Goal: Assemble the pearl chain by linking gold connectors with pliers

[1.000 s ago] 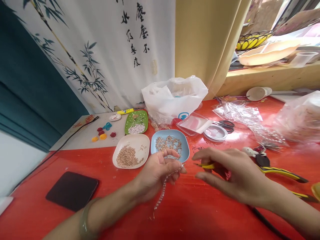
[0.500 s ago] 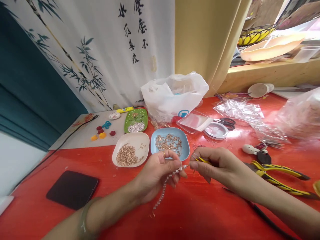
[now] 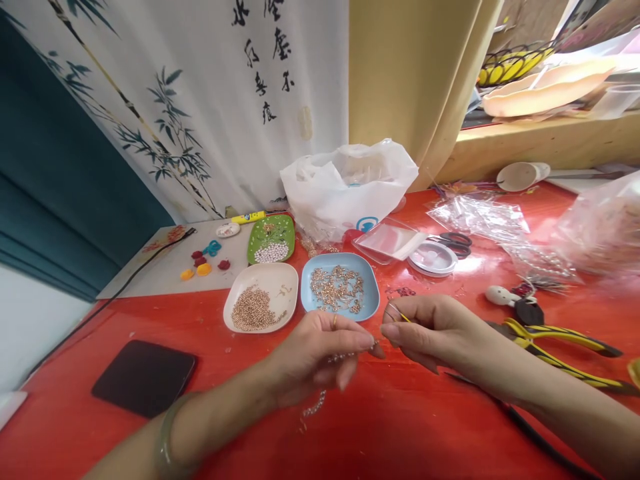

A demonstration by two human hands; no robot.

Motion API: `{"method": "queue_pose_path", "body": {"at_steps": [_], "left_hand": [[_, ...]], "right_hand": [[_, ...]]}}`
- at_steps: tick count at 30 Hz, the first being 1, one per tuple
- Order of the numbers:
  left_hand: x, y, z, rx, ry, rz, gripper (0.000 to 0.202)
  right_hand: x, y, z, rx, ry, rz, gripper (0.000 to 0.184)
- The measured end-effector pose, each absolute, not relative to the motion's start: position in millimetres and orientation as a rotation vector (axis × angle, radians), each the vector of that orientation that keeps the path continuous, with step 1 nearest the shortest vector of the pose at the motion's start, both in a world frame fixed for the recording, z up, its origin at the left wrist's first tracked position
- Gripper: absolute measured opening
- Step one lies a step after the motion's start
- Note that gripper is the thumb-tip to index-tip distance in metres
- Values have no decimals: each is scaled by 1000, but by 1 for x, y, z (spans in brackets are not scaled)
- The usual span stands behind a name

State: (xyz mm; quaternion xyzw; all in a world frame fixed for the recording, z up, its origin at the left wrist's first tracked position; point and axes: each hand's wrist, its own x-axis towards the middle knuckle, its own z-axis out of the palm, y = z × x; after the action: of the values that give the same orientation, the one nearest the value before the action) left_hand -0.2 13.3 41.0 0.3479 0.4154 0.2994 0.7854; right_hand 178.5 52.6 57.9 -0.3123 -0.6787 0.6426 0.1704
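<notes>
Here was the left hand [image 3: 325, 350], in from the near left with the forearm on a slant, a green bangle [image 3: 164, 440] at the wrist and a gold ring [image 3: 335, 323] on one finger! Its thumb and forefinger were pinched together at the tips, grasping one end of the bead chain [image 3: 314, 405], while the other fingers curled loosely beneath. The chain ran behind those fingers, partly hidden, and dangled below the palm over the near middle of the red counter [image 3: 390, 427]. And from the near right came the right hand [image 3: 440, 333], knuckles up, thumb and forefinger nipped tight on a small yellow-and-metal piece [image 3: 405, 318], most of it hidden in the grasp. Fingertips faced fingertips, close but apart, just on the near side of the blue tray [image 3: 371, 293]; left of that sat the cream tray [image 3: 265, 277] with its heap of gold beads [image 3: 254, 309]. Pliers [image 3: 570, 335] lay by the right forearm, handles to the right. Now the writing! Brushed black characters ran down the white curtain [image 3: 320, 80] at the far side: 水 and 不 could be read, 痕 at the foot of one column, others cut off at the top. The white bag [image 3: 330, 193] in front carried a blue logo, no words legible, and the lettering on the yellow tube [image 3: 249, 217], far left, was too small to read.
</notes>
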Motion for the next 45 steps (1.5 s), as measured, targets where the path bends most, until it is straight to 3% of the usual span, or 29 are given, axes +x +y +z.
{"method": "queue_pose_path", "body": {"at_steps": [6, 14, 33, 37, 42, 45], "left_hand": [[-2, 14, 41, 712, 801, 647, 15], [-1, 11, 36, 778, 821, 673, 28], [2, 13, 39, 763, 838, 697, 17], [4, 12, 38, 812, 919, 748, 18], [4, 11, 36, 840, 1015, 847, 19], [5, 10, 36, 813, 1063, 863, 17]], "right_hand": [[179, 50, 58, -922, -1843, 1895, 33], [180, 53, 60, -947, -1869, 1876, 32], [180, 56, 50, -953, -1651, 1988, 31], [176, 59, 34, -1032, -1696, 1761, 37], [170, 43, 11, -1134, -1737, 1446, 19], [176, 22, 4, -1156, -1824, 1296, 26]]}}
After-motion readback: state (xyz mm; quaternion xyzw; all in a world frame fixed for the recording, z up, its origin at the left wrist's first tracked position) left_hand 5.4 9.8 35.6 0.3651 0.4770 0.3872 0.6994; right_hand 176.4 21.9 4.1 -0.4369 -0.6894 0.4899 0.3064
